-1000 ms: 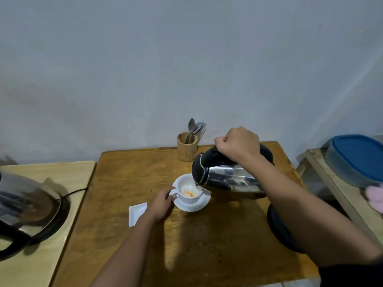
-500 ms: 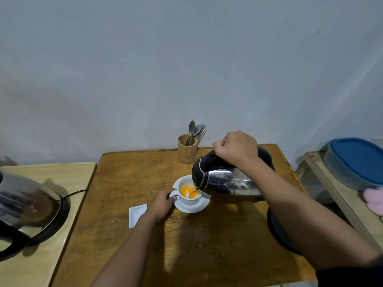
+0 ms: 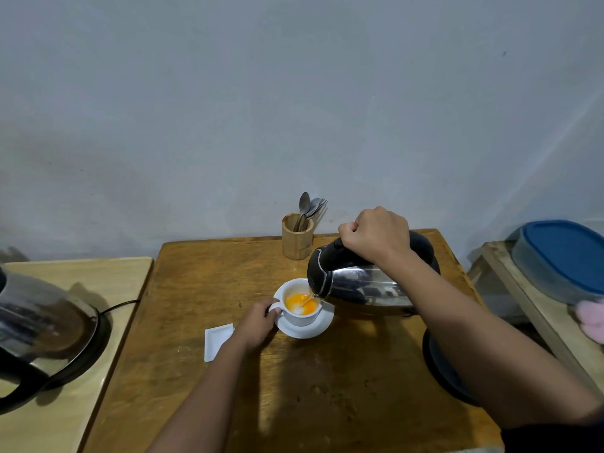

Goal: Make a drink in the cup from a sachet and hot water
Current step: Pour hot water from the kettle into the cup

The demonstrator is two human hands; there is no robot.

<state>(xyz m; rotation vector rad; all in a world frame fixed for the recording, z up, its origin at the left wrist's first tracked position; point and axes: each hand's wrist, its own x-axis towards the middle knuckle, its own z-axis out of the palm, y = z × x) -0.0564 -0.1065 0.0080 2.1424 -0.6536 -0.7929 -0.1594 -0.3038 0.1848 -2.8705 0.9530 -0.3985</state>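
A white cup [image 3: 302, 317] stands on a white saucer [image 3: 318, 328] in the middle of the wooden table [image 3: 228, 279]. Orange liquid with some white powder lies inside it. My left hand [image 3: 258, 325] holds the cup by its handle. My right hand [image 3: 376, 235] grips the black handle of a steel kettle [image 3: 362, 284], which is tipped far over with its spout just above the cup's right rim. A thin stream of water runs into the cup. A white sachet [image 3: 217, 340] lies flat on the table, just left of my left wrist.
A wooden holder [image 3: 296, 241] with spoons and forks stands at the table's back edge. The black kettle base [image 3: 438, 364] sits at the right edge under my forearm. Another kettle [image 3: 39, 328] rests on a lighter table at left. A blue-lidded container [image 3: 562, 256] sits on a shelf at right.
The orange liquid in the cup has risen as water kept pouring. The kettle is tipped a little further. Both hands stay where they were.
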